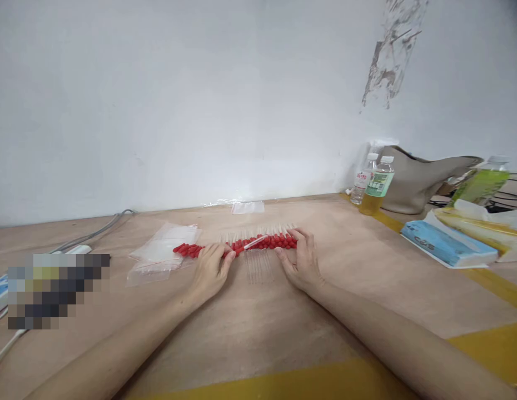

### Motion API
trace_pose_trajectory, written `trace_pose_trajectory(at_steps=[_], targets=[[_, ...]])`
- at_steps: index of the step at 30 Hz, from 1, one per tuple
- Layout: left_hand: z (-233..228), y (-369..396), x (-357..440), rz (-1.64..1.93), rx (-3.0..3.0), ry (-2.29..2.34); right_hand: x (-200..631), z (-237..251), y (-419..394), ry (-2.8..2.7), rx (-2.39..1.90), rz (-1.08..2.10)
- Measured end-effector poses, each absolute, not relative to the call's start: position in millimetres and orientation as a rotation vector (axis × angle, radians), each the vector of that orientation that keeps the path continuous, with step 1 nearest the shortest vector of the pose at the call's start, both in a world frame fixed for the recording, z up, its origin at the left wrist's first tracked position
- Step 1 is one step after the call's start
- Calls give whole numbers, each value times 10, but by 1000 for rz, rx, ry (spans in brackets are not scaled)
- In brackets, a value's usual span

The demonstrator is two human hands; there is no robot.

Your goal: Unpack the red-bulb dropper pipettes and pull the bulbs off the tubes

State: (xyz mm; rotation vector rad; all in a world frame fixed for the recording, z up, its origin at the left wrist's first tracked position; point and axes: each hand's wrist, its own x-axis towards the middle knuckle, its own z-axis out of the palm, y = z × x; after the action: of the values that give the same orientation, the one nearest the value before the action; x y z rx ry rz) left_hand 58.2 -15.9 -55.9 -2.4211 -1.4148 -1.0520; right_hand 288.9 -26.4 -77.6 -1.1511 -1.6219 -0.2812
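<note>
A row of red-bulbed droppers (277, 241) with thin clear stems lies across the middle of the table, some stems pointing to the wall and others toward me. My left hand (212, 268) has its fingers curled over the left part of the row, thumb against the red bulbs. At the row's right end, my right hand (302, 260) grips the bulbs between thumb and fingers. A slim whitish strip (256, 241) rests slantwise on top of the bulbs between my hands. More red bulbs (185, 250) stick out left of my left hand, beside clear plastic bags (160, 247).
Another small clear bag (248, 208) lies by the wall. Two bottles (377, 186) and a grey bag (408, 180) stand at the back right. A blue tissue pack (448, 243) is nearer on the right. A grey cable (100, 228) and a power strip (77, 250) are on the left.
</note>
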Motion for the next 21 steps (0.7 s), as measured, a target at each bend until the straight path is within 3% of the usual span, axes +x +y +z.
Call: trace_pose_trajectory(at_steps=[9, 21], targets=[[-660, -387, 525, -944, -2505, -1020, 2766, -773, -356, -2081, -923, -368], [-631, -396, 608, -943, -2610, -901, 2729, -850, -323, -2196, -815, -306]])
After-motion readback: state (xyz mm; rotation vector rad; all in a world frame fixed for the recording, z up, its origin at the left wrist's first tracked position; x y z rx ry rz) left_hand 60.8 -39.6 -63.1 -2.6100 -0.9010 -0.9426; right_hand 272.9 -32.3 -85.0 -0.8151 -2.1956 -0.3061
